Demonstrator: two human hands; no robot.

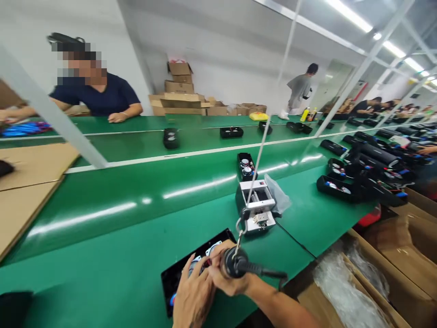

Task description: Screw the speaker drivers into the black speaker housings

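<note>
Green bench (102,273): black case (166,284) holds speakers (213,248); left hand (194,291) spread over it, right hand (227,278) gripping corded tool (235,263); carton (403,287) holds plastic (348,284)

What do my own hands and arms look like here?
Your left hand and right hand are bare, without gloves. The right forearm shows no sleeve, watch or band. What looks like a small dark marking, too unclear to make out, shows near the left wrist.

Factory assembly line: long green benches (112,264), speaker housings (372,155).
</note>
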